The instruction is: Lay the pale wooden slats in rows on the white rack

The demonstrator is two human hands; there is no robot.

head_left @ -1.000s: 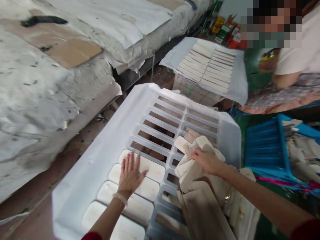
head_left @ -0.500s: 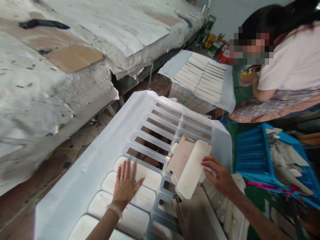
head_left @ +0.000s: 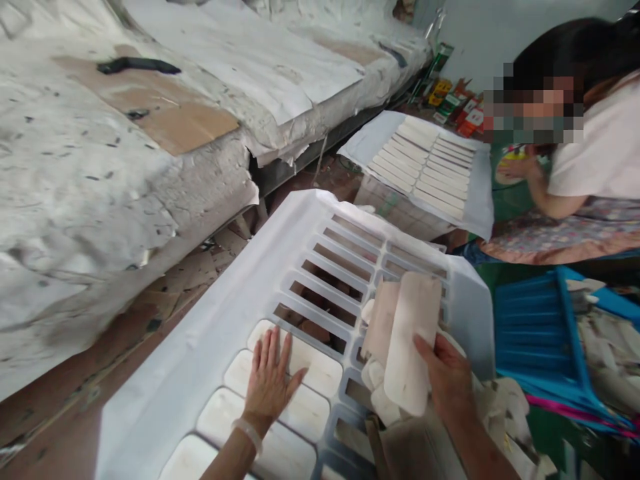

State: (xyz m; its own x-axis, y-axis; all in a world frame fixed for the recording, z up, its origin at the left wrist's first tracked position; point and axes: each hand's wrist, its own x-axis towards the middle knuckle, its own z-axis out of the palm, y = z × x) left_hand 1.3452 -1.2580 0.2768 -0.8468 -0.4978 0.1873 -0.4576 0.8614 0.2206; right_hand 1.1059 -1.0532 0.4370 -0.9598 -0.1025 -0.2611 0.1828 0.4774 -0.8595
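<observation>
My left hand [head_left: 273, 383] lies flat, fingers spread, on rounded cream panels [head_left: 317, 365] set in a row in the left column of a slotted white sheet [head_left: 200, 327]. My right hand [head_left: 450, 373] grips a loose rounded cream panel [head_left: 411, 333] by its right edge, thumb on top and the other fingers behind it. Beneath that panel is a beige folded piece [head_left: 381, 317], resting on a pile of more beige pieces [head_left: 420, 447]. Farther up the left column, the slots are bare and the floor shows through.
A second slotted sheet [head_left: 483, 200] filled with panels rests on a crate ahead. At right stands a blue basket [head_left: 540, 333] holding beige pieces. A paper-covered bench [head_left: 200, 187] runs along the left. A co-worker [head_left: 595, 153] bends over at the upper right.
My right hand has closed on the loose panel, which now stands more upright. My left hand stays flat on the panels. The whole view has shifted, with things appearing farther right.
</observation>
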